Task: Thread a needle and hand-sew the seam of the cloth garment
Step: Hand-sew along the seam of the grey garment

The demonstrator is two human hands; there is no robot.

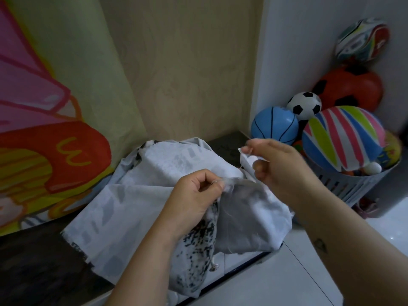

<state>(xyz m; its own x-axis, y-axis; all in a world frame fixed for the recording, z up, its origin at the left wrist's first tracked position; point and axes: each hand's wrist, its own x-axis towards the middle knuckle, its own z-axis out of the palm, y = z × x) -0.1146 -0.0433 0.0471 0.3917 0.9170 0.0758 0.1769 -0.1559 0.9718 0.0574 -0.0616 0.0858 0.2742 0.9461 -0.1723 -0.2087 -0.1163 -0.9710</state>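
The cloth garment (136, 195), pale with grey patches, lies heaped on the dark surface (33, 261). The left hand (194, 195) pinches its bunched edge. The right hand (278, 164) hovers just up and right of that edge, its grip curled round a small white packet (246, 161). No needle can be made out.

A cartoon-printed sheet (44, 129) in pink, red, yellow and green is hung at the left. A pale wood-grain panel (187, 74) is seen behind, next to a white wall (298, 51). A dark surface (33, 272) is seen at lower left, and a glossy white floor (331, 272) at lower right. At the right, a pale slotted basket (344, 184) is heaped with balls: a blue basketball (273, 127), a black-and-white football (305, 104), an orange-and-black ball (348, 89), a large striped ball (340, 138), a multicoloured ball (362, 39) on top, and a small white ball (373, 167) at the rim.
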